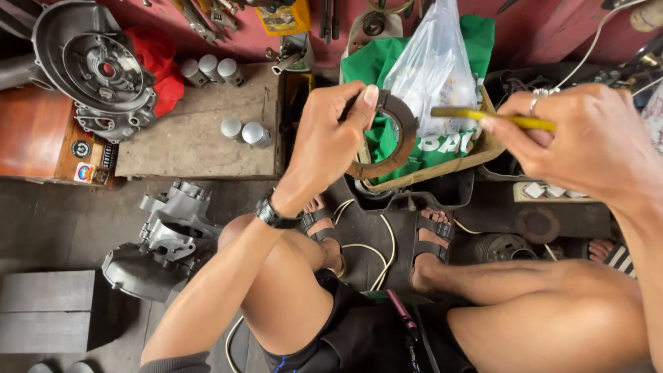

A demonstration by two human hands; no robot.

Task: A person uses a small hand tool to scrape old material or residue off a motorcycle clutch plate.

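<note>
Above the person's knees, the left hand (324, 141) grips a rusty clutch ring (390, 135) upright, while the right hand (587, 141) pinches a yellow-handled brush (494, 117) just beside it. Brushing seems underway; the next stroke likely needs the ring held steady.

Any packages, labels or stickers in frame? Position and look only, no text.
Green bag: top centre, behind the left hand, crumpled green fabric with white print.
Clear plastic bag: atop the green bag, translucent, bunched at its top.
Stickers: left edge, on the front of a brown wooden box; one round and dark, one squarish and multicoloured.
Yellow package: top centre against the red wall, flat and glossy.
No screens visible.
</note>
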